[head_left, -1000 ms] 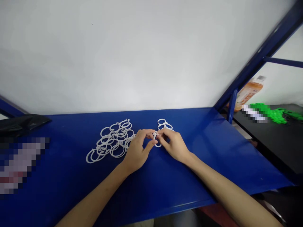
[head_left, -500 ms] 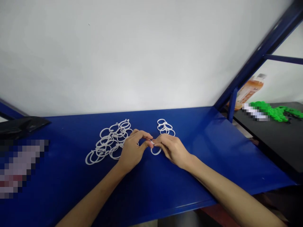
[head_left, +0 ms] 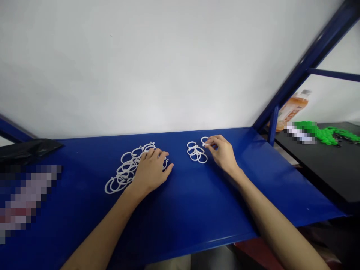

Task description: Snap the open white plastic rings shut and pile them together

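A heap of white plastic rings [head_left: 126, 170] lies on the blue shelf [head_left: 182, 210] left of centre. My left hand [head_left: 152, 170] rests on the heap's right side, fingers spread over the rings. To the right sits a small cluster of closed white rings [head_left: 196, 152]. My right hand [head_left: 223, 153] pinches one white ring [head_left: 205, 141] between thumb and fingers at the cluster's upper right edge.
A white wall rises behind the shelf. A black object [head_left: 25, 150] lies at the far left. A blue frame post [head_left: 303, 67] slants up on the right; beyond it stand an orange bottle [head_left: 292, 108] and green parts [head_left: 329, 135] on a black surface.
Both hands held one ring together at the centre. Now they have parted: the right carried the ring up to the small cluster, the left went onto the heap.
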A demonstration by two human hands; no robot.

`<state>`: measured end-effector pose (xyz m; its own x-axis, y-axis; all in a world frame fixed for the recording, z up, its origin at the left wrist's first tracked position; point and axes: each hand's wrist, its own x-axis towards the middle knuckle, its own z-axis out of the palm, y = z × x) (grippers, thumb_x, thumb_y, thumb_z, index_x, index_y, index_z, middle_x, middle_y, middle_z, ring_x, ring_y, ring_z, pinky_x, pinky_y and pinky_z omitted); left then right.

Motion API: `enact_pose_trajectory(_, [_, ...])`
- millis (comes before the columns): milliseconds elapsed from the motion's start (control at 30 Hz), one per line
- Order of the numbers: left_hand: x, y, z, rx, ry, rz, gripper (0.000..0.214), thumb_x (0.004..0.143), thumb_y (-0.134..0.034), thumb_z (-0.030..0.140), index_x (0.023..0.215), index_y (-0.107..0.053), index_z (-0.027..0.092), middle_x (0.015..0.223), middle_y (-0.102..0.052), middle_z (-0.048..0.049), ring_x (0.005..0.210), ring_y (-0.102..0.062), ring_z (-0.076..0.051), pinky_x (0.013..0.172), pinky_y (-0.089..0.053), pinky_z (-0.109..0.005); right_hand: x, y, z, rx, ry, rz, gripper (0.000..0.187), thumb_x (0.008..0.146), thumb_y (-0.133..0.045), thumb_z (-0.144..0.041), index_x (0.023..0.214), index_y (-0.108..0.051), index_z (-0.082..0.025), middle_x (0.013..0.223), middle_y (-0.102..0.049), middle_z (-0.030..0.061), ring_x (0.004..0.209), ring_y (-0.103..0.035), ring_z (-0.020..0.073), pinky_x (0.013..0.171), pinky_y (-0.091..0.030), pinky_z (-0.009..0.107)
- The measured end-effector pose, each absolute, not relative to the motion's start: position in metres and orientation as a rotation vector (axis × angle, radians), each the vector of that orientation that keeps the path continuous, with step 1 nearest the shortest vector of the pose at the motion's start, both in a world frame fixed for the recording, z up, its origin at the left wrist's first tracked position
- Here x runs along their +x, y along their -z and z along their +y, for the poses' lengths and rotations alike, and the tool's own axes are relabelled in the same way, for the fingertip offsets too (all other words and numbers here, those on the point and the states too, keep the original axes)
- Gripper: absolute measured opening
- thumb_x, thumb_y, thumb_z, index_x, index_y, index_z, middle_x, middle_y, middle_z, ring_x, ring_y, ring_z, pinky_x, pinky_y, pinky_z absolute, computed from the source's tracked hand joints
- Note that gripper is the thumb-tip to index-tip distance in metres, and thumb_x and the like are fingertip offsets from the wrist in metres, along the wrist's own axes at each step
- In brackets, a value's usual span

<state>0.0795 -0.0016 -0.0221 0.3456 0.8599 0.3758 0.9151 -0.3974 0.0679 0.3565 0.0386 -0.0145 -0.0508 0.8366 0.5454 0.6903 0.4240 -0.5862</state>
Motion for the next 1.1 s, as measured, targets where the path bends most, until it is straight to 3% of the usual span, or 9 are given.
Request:
enact_pose_trajectory(200, [0.081, 0.024, -0.002, -2.539, 0.534, -1.588, 0.024, 0.094, -0.047, 0.024, 0.108, -0.067, 0.021, 0.104, -0.069, -0.0078, 0.104, -0.056, -0.029, 0.093, -0.04, -0.048, 0.37, 0.026, 0.047, -1.464, -0.32, -1.89, 0.009, 0.08, -0.069, -0.012, 0.083, -0.073, -0.02, 0.094, -0.061, 0.004, 0.072, -0.062, 0.0138, 0.073, -0.053, 0.03])
enact_pose_trajectory(333, [0.083, 0.023, -0.002, -2.591, 0.632, -1.555, 0.024, 0.094, -0.047, 0.022, 0.105, -0.068, 0.024, 0.103, -0.07, -0.0065, 0.102, -0.057, -0.027, 0.092, -0.04, -0.046, 0.371, 0.029, 0.048, -1.465, -0.299, -1.942, 0.014, 0.081, -0.066, -0.01, 0.086, -0.073, -0.021, 0.085, -0.062, 0.0022, 0.072, -0.061, 0.0146, 0.073, -0.051, 0.029])
enact_pose_trajectory(633, [0.087, 0.022, -0.003, -2.69, 0.724, -1.504, 0.022, 0.095, -0.048, 0.021, 0.108, -0.066, 0.023, 0.107, -0.069, -0.0046, 0.103, -0.058, -0.024, 0.098, -0.041, -0.045, 0.369, 0.031, 0.049, -1.482, -0.266, -1.972, 0.025, 0.08, -0.057, 0.0, 0.09, -0.069, -0.018, 0.088, -0.066, 0.0043, 0.078, -0.064, 0.0169, 0.077, -0.05, 0.031])
enact_pose_trajectory(867, [0.085, 0.026, -0.005, -2.631, 0.658, -1.545, 0.035, 0.088, -0.062, 0.035, 0.12, -0.062, 0.021, 0.113, -0.061, -0.0092, 0.109, -0.053, -0.03, 0.098, -0.042, -0.048, 0.366, 0.031, 0.047, -1.464, -0.247, -1.977, 0.024, 0.082, -0.054, -0.001, 0.089, -0.069, -0.019, 0.089, -0.067, 0.0046, 0.077, -0.064, 0.0169, 0.076, -0.051, 0.031])
enact_pose_trajectory(1100, [0.087, 0.022, -0.007, -2.69, 0.55, -1.534, 0.026, 0.092, -0.055, 0.03, 0.114, -0.066, 0.022, 0.106, -0.065, -0.0078, 0.105, -0.052, -0.029, 0.095, -0.038, -0.048, 0.351, 0.014, 0.033, -1.392, -0.132, -1.884, 0.015, 0.092, -0.054, -0.016, 0.098, -0.067, -0.02, 0.097, -0.067, 0.0068, 0.078, -0.064, 0.0184, 0.075, -0.053, 0.034])
